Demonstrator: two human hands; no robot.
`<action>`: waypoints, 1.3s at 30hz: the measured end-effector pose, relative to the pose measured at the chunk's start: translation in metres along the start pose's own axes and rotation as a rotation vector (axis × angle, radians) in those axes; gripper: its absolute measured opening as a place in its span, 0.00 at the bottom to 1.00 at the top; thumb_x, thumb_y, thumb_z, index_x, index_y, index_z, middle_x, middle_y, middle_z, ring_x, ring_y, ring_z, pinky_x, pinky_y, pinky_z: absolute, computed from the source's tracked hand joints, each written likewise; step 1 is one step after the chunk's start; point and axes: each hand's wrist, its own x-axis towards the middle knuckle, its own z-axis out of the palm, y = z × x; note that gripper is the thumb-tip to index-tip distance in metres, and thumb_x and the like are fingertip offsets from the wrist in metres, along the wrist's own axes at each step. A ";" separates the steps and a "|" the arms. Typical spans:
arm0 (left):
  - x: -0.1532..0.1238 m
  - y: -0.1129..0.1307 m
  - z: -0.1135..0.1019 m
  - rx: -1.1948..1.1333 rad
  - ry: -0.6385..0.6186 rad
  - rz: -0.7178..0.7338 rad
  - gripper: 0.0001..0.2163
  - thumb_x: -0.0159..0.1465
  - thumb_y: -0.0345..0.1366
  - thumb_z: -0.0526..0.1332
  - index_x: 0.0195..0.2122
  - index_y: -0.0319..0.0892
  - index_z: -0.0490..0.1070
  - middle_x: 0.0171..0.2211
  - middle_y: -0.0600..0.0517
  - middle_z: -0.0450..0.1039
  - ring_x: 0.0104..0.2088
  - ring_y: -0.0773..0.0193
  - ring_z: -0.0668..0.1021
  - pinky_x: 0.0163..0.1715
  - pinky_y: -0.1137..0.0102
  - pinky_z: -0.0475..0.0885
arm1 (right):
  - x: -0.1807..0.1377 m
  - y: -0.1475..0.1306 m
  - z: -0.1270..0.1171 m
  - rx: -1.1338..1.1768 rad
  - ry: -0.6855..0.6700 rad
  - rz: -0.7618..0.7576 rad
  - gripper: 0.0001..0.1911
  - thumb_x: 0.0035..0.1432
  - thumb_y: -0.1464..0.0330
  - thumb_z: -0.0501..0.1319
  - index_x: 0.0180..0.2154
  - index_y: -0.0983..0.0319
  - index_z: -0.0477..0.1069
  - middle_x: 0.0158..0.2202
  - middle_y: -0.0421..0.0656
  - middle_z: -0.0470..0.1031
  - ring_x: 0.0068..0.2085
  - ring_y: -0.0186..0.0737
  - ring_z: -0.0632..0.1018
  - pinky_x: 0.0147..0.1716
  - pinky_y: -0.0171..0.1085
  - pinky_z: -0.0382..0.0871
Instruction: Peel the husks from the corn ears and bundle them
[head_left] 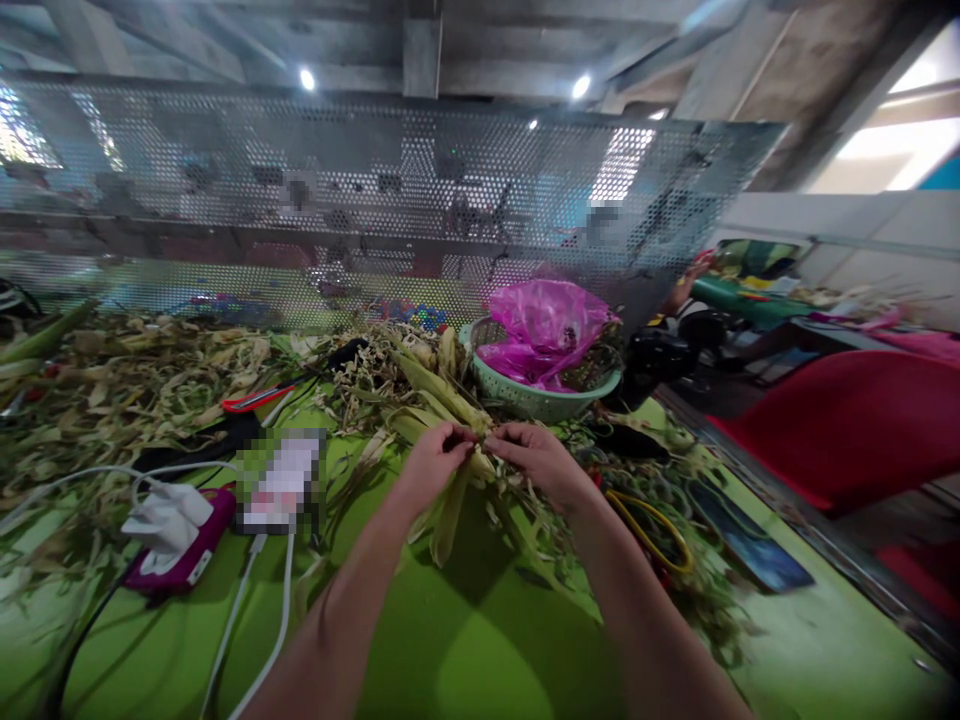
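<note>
Both hands meet over a bundle of long green-yellow leaf strips [450, 500] lying on the green table [480, 640]. My left hand [435, 458] pinches the strips from the left, fingers closed. My right hand [534, 455] pinches the same strips from the right, fingertips almost touching the left ones. The loose ends of the strips hang down toward me below the hands. More dried leaves [150, 385] are heaped across the table's far side.
A light green basket [540, 400] with a pink plastic bag [551, 325] stands behind the hands. At left lie a phone [281, 485], a pink power bank [184, 550] with white cables, and a red-handled tool [255, 398]. A yellow loop [660, 530] lies right. A perforated metal screen [375, 190] backs the table.
</note>
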 end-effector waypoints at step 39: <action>0.001 0.000 -0.004 -0.278 0.132 -0.165 0.09 0.45 0.29 0.66 0.26 0.39 0.69 0.24 0.56 0.69 0.27 0.69 0.71 0.32 0.73 0.67 | 0.003 0.007 0.014 -0.240 0.055 -0.248 0.07 0.51 0.64 0.63 0.31 0.61 0.75 0.26 0.38 0.72 0.28 0.35 0.69 0.29 0.33 0.63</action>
